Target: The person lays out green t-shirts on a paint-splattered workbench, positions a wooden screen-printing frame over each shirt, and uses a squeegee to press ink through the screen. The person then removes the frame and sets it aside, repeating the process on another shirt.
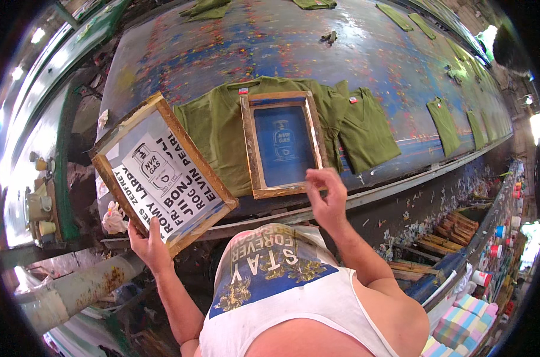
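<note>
My left hand (148, 245) is closed on the lower edge of a wooden-framed printing screen (222, 193), tilted at the left. A white sheet with black lettering and a bottle drawing fills that frame. A second wooden screen frame (253, 149) with blue mesh (294, 140) and a pale bottle design rests on a spread olive-green T-shirt (219, 119). At this frame's lower right corner is my right hand (330, 199), its fingers bent and apart with nothing visible in them. Whether it touches the wood, I cannot tell.
A long paint-spattered table (181, 53) carries more folded green shirts (368, 134). A metal rail (401, 178) runs along its near edge. A crumpled pale cloth (113, 219) hangs at the left corner. Below at right lie wooden frames (445, 235), tubs (481, 278) and striped bundles (463, 321).
</note>
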Tool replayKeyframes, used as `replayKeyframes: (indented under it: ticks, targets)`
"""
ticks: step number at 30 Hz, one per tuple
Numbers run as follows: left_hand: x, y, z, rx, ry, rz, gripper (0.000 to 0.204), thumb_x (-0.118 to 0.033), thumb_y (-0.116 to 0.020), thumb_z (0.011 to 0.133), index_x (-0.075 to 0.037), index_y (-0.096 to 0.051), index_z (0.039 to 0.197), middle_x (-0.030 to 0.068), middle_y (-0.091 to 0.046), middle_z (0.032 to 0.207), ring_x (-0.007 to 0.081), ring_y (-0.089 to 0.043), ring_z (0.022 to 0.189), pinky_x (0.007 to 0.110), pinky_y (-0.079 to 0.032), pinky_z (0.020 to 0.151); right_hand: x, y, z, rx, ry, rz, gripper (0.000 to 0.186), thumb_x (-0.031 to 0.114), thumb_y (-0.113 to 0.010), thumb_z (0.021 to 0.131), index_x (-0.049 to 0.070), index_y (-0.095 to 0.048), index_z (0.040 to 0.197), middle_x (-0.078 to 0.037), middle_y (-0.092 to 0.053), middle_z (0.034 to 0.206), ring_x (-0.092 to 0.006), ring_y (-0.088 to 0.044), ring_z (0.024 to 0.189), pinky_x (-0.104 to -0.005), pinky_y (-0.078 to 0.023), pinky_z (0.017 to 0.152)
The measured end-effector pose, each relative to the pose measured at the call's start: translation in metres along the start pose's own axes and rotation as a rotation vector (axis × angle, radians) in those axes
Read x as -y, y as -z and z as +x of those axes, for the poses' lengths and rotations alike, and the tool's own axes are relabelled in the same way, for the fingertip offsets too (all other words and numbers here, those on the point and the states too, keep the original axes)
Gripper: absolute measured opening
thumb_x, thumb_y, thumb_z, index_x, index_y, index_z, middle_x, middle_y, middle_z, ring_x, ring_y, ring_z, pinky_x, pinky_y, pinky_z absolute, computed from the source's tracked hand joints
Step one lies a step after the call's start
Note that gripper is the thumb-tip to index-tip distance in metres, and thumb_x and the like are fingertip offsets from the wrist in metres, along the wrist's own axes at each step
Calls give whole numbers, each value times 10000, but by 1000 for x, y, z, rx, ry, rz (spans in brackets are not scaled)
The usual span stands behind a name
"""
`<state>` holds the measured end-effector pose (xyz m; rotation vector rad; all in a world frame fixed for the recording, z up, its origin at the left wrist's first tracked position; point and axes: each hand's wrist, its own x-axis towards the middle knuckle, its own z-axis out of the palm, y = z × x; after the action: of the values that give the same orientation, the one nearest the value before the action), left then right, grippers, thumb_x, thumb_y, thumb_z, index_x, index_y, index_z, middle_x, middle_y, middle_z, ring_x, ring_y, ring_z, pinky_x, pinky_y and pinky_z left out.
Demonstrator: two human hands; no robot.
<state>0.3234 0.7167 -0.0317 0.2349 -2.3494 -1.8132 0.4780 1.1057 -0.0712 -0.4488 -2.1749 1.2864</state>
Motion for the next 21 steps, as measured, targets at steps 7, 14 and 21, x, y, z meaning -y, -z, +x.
replayKeyframes:
  ticks: [7, 14, 21]
  targets:
    - [-6, 0, -3, -5, 28, -9, 454, 25, -736, 994, 58, -601, 1427, 108, -716, 1281, 188, -675, 1133, 342, -513, 1049, -47, 22, 27, 27, -146, -329, 685, 22, -839, 848, 9, -593, 1488, -224, -646, 1409, -442, -586, 1356, -498, -459, 1186]
    - [-8, 2, -5, 11, 31, -7, 471, 24, -748, 986, 64, -599, 1432, 105, -717, 1293, 181, -672, 1137, 342, -514, 1051, -75, 16, 33, 97, -191, -313, 763, 21, -847, 832, 20, -555, 1537, -230, -639, 1441, -428, -597, 1361, -473, -470, 1191]
    - [-13, 2, -8, 9, 37, 22, 480, 33, -728, 993, 68, -588, 1451, 97, -710, 1310, 175, -675, 1148, 338, -519, 1056, -90, 14, 36, 30, -95, -326, 688, -87, -728, 839, 25, -612, 1507, -206, -687, 1433, -375, -644, 1359, -432, -495, 1184]
